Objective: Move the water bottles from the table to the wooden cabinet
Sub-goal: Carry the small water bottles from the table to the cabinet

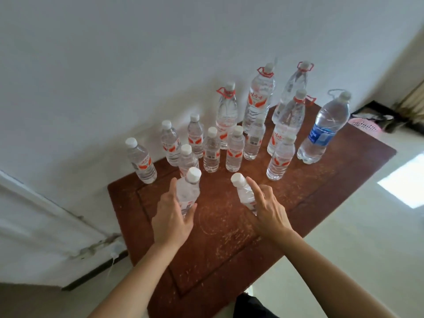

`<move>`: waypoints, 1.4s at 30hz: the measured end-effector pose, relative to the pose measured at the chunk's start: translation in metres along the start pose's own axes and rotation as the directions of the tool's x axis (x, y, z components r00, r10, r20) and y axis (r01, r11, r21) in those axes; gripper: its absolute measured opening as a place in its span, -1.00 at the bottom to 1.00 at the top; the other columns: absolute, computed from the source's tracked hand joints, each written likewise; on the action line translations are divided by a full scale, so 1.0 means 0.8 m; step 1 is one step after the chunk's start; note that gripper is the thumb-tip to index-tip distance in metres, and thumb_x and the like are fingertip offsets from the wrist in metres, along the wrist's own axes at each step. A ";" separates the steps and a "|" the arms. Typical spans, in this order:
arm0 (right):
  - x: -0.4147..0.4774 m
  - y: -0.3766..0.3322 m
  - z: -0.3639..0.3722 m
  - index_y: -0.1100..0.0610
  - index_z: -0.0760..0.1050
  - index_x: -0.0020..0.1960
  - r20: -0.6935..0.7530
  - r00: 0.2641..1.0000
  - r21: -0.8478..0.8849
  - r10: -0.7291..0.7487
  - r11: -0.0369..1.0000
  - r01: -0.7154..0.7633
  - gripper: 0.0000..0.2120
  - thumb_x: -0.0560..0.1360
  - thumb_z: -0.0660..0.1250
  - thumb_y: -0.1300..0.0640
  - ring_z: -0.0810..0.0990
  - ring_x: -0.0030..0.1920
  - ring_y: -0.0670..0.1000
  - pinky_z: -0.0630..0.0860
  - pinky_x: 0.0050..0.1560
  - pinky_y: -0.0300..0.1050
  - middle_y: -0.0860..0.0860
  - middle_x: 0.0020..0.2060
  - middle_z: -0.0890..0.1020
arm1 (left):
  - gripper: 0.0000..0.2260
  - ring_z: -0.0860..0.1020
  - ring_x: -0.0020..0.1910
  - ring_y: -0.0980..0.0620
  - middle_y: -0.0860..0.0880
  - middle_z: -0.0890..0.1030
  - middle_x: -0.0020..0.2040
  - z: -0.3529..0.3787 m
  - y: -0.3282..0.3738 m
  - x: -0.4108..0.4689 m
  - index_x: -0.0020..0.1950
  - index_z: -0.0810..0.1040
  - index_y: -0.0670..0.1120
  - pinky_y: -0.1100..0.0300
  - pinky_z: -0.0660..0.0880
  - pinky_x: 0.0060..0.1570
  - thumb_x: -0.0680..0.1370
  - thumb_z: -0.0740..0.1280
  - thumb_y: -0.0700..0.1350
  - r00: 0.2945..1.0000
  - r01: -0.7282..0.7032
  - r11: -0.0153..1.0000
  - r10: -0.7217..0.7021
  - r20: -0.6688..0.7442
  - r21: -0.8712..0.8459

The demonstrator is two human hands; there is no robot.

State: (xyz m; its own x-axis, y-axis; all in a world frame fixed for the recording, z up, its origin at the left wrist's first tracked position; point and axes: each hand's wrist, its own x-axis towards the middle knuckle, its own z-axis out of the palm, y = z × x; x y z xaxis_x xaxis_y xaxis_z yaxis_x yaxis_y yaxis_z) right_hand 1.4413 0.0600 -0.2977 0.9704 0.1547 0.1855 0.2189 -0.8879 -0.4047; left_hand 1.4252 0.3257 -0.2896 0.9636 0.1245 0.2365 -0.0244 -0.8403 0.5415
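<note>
Plainly, the left fingers (pixel 171 191) curl round a small red-labelled water bottle (pixel 189 191), thumb on one side and the other fingers on the far side. The right fingers (pixel 255 191) wrap a second small water bottle (pixel 244 196) in the same way, its white cap leaning toward the left. The left hand (pixel 172 216) and the right hand (pixel 269 214) are both over the near middle of the dark red wooden desk (pixel 321 193). Whether the two held bottles' bases touch it cannot be told. Just behind them, more small bottles (pixel 235 150) stand upright in a loose cluster. Farther back, four large bottles with red carry handles (pixel 258 99) stand near the white wall (pixel 114 65). A large blue-labelled bottle (pixel 323 131) stands at the right end.
</note>
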 end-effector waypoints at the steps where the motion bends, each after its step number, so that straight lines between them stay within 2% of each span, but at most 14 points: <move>1: -0.013 0.004 -0.011 -0.13 0.01 0.59 -0.024 0.999 -0.040 0.038 0.998 -0.039 -0.13 0.47 0.49 -0.01 0.63 -0.02 0.23 0.63 -0.24 0.14 0.18 0.20 0.48 | -0.18 0.59 0.09 -0.21 -0.21 0.53 0.18 -0.001 0.010 0.003 0.62 0.06 -0.05 -0.03 0.58 -0.31 0.52 0.45 0.11 0.999 -0.048 0.999 0.048 0.010 -0.006; 5: -0.095 0.021 -0.067 -0.22 -0.02 0.58 -0.125 0.962 -0.137 0.244 0.956 -0.261 -0.14 0.47 0.45 -0.11 0.62 -0.08 0.20 0.60 -0.27 0.09 0.12 0.13 0.49 | -0.21 0.54 0.16 -0.25 -0.24 0.51 0.23 0.014 0.069 -0.005 0.62 0.05 -0.02 -0.09 0.60 -0.23 0.53 0.45 0.02 0.960 -0.272 0.957 0.277 0.042 -0.098; 9: -0.190 0.032 -0.128 -0.26 -0.11 0.58 -0.210 0.883 -0.158 0.419 0.877 -0.454 -0.09 0.48 0.45 -0.07 0.62 -0.12 0.25 0.57 -0.24 0.08 0.14 0.12 0.49 | -0.13 0.54 0.03 -0.22 -0.22 0.50 0.11 0.036 0.142 -0.032 0.62 0.05 -0.03 -0.08 0.60 -0.26 0.47 0.51 -0.05 0.872 -0.462 0.869 0.482 0.087 -0.177; 12: -0.277 0.037 -0.179 -0.37 -0.20 0.51 -0.320 0.790 -0.145 0.524 0.796 -0.587 -0.03 0.45 0.45 0.01 0.60 -0.08 0.24 0.52 -0.23 0.04 0.11 0.12 0.47 | -0.11 0.56 0.00 -0.24 -0.22 0.50 0.11 0.046 0.215 -0.071 0.62 0.06 -0.01 -0.09 0.60 -0.20 0.44 0.54 -0.07 0.765 -0.601 0.765 0.634 0.110 -0.231; 16: -0.391 0.037 -0.230 -0.34 -0.14 0.53 -0.460 0.655 -0.101 0.600 0.697 -0.710 -0.04 0.42 0.44 0.06 0.59 0.00 0.22 0.50 -0.25 0.03 0.09 0.14 0.46 | -0.16 0.56 -0.02 -0.27 -0.24 0.50 0.15 0.045 0.308 -0.142 0.61 0.12 -0.02 -0.12 0.59 -0.13 0.45 0.52 -0.07 0.593 -0.765 0.591 0.801 0.079 -0.255; 20: -0.531 0.028 -0.273 -0.33 -0.09 0.55 -0.565 0.530 -0.070 0.633 0.603 -0.795 -0.02 0.38 0.46 0.08 0.57 0.00 0.17 0.40 -0.33 -0.09 0.05 0.10 0.45 | -0.14 0.49 0.09 -0.29 -0.26 0.46 0.18 0.041 0.401 -0.246 0.61 0.10 0.01 -0.23 0.52 0.02 0.44 0.53 -0.12 0.422 -0.871 0.421 0.905 0.051 -0.252; 24: -0.707 0.003 -0.313 -0.32 -0.07 0.56 -0.620 0.424 -0.054 0.660 0.504 -0.862 -0.05 0.39 0.44 0.05 0.55 0.02 0.15 0.42 -0.34 -0.10 0.05 0.09 0.44 | -0.19 0.46 0.12 -0.30 -0.26 0.43 0.18 0.025 0.483 -0.390 0.58 0.20 0.00 -0.34 0.47 0.04 0.43 0.53 -0.18 0.295 -0.915 0.271 0.955 -0.037 -0.298; 29: -0.935 -0.043 -0.357 -0.33 -0.13 0.56 -0.666 0.274 -0.035 0.694 0.339 -0.940 -0.03 0.40 0.43 0.05 0.53 -0.02 0.15 0.49 -0.32 -0.06 0.08 0.05 0.46 | -0.24 0.45 0.14 -0.29 -0.27 0.47 0.18 0.005 0.571 -0.595 0.57 0.22 -0.02 -0.26 0.45 0.01 0.45 0.52 -0.15 0.090 -0.938 0.042 0.988 -0.125 -0.344; 30: -0.988 -0.055 -0.364 -0.33 -0.13 0.56 -0.680 0.217 -0.013 0.701 0.285 -0.959 -0.03 0.41 0.43 0.06 0.53 -0.03 0.15 0.50 -0.32 -0.05 0.10 0.04 0.46 | -0.25 0.45 0.15 -0.29 -0.27 0.48 0.19 -0.001 0.589 -0.646 0.57 0.22 -0.02 -0.25 0.45 0.01 0.46 0.52 -0.15 0.041 -0.930 -0.013 0.990 -0.138 -0.367; 33: -1.105 -0.080 -0.375 -0.29 -0.12 0.57 -0.694 0.094 0.020 0.713 0.149 -0.989 -0.02 0.41 0.45 0.09 0.54 -0.02 0.15 0.40 -0.32 -0.10 0.11 0.05 0.46 | -0.26 0.46 0.13 -0.28 -0.27 0.47 0.17 -0.018 0.628 -0.762 0.55 0.26 -0.03 -0.23 0.47 0.01 0.45 0.53 -0.13 -0.031 -0.898 -0.083 0.991 -0.127 -0.433; 37: -1.254 -0.116 -0.375 -0.32 -0.22 0.54 -0.704 -0.075 0.086 0.706 -0.021 -0.996 -0.03 0.48 0.41 0.08 0.51 0.07 0.14 0.34 -0.24 -0.12 0.12 0.13 0.43 | -0.21 0.49 0.08 -0.30 -0.28 0.47 0.14 -0.034 0.670 -0.919 0.55 0.23 0.00 -0.27 0.48 0.04 0.42 0.56 -0.11 -0.193 -0.838 -0.235 0.972 -0.135 -0.493; 42: -1.410 -0.154 -0.358 -0.32 -0.17 0.57 -0.692 -0.274 0.205 0.668 -0.181 -0.962 -0.06 0.49 0.40 0.10 0.52 0.06 0.11 0.57 -0.21 -0.05 0.11 0.16 0.42 | -0.17 0.49 0.08 -0.33 -0.29 0.45 0.15 -0.039 0.714 -1.113 0.54 0.23 0.01 -0.31 0.46 0.07 0.38 0.59 -0.17 -0.354 -0.721 -0.369 0.924 -0.145 -0.586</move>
State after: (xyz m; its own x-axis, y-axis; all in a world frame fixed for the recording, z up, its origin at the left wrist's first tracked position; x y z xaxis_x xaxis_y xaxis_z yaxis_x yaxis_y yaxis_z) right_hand 0.2902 -0.1293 -0.2007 -0.1899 -0.9354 0.2984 -0.9520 0.1011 -0.2891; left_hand 0.5450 -0.2487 -0.1658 -0.4023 -0.7438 0.5338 -0.8422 0.5293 0.1029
